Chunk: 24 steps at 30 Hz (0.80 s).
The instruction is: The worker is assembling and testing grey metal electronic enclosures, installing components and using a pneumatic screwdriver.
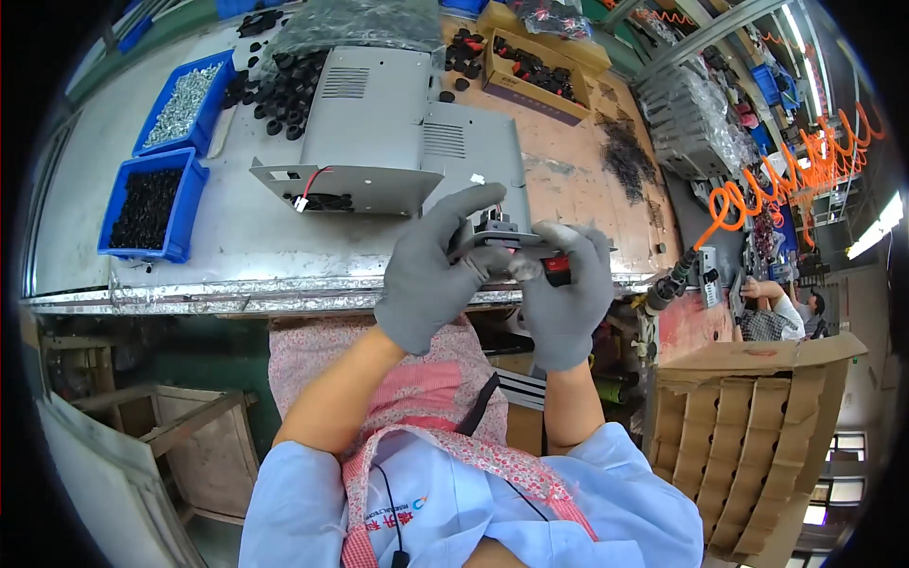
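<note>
Both my hands wear grey gloves and close on the near edge of a grey sheet-metal panel [473, 194] with slotted vents. My left hand [428, 275] pinches that edge from the left, its index finger stretched over the top beside a small black block-shaped part [495, 225]. From the right, my right hand [571, 298] grips the same edge, fingertips close to the left thumb. Below its fingers shows a red and black part [557, 266], partly hidden. Just left stands a second grey vented metal housing [365, 118] with a red wire and white connector [301, 204] at its front flange.
Blue bins hold silvery hardware [185, 106] and small black parts [147, 210] at left. Black round pieces [289, 90] lie behind the housing. A cardboard box [535, 80] of black and red parts stands far back. An orange coiled hose [729, 204] hangs right, above a divided carton [729, 435].
</note>
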Motion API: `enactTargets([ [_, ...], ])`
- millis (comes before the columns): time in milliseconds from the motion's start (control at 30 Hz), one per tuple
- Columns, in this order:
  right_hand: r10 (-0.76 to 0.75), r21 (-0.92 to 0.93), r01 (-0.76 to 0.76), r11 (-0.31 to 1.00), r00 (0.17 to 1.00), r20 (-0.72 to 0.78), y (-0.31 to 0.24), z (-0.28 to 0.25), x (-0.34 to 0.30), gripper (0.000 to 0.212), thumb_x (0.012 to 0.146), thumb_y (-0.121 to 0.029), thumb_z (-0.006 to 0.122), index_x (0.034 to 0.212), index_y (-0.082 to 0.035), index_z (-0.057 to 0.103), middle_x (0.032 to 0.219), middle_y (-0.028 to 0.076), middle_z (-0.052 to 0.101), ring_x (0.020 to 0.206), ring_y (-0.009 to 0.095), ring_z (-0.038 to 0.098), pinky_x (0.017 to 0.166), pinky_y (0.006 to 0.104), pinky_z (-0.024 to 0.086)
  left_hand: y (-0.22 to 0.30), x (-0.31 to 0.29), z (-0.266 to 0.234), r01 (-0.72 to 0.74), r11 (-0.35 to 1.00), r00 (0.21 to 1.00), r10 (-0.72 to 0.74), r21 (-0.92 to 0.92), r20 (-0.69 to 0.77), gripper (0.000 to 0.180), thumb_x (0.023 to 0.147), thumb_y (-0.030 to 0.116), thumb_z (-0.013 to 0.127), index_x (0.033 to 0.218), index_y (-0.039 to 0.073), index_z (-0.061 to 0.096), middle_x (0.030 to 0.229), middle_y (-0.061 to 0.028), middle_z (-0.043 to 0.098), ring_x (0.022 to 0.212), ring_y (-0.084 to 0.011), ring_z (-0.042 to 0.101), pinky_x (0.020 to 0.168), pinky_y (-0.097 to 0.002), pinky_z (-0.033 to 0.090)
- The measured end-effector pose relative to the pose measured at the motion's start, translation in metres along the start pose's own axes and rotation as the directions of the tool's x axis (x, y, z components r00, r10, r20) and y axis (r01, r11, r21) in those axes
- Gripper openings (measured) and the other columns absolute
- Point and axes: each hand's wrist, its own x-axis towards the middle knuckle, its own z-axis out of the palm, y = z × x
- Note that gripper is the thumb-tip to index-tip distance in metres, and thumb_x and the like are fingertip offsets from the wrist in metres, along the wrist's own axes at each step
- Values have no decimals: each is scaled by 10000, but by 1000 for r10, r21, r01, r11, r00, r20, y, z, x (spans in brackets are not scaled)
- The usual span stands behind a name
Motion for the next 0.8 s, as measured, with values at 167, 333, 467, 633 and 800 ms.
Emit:
enactTargets([
  [167, -3, -33, 2, 999, 999, -49, -1, 3, 0, 331, 677, -88, 800, 974, -68, 656, 876, 97, 587, 699, 213, 622, 616, 300, 500, 1, 0, 6, -31, 988, 999, 28, -153, -17, 545, 763, 77, 741, 1281, 80, 569, 1022, -66, 640, 830, -118, 555, 775, -254, 465],
  [333, -73, 45, 74, 996, 997, -19, 4, 0, -1, 352, 730, -139, 789, 1028, -49, 626, 879, 104, 583, 717, 220, 616, 644, 309, 503, 4, -3, -5, 144, 975, 989, -137, -169, 49, 522, 786, 74, 723, 1281, 49, 560, 1019, -61, 632, 905, -125, 582, 821, -269, 474],
  [467, -130, 200, 142, 969, 989, -74, -8, 2, -7, 409, 806, -198, 741, 1122, -16, 555, 869, 108, 569, 711, 214, 588, 678, 320, 488, -5, -17, -7, 35, 934, 981, -100, -357, -164, 436, 836, 144, 699, 1231, 8, 574, 967, -47, 627, 871, -106, 577, 782, -262, 484],
  [633, -265, 353, 206, 913, 956, 129, -25, -4, -13, 396, 813, -211, 725, 1110, -26, 539, 853, 106, 558, 740, 235, 528, 694, 332, 455, 9, -48, -37, 325, 903, 943, -333, -283, 19, 288, 892, 180, 643, 1105, -12, 613, 885, -36, 625, 799, -89, 575, 715, -239, 494],
  [800, -320, 454, 142, 879, 883, 344, -61, 19, -7, 415, 769, -40, 616, 1176, -32, 533, 1070, 181, 500, 901, 316, 525, 785, 374, 460, 11, -52, -64, 319, 898, 921, -368, -302, -123, 245, 910, 174, 619, 1079, -1, 635, 869, -37, 626, 770, -94, 583, 689, -244, 499],
])
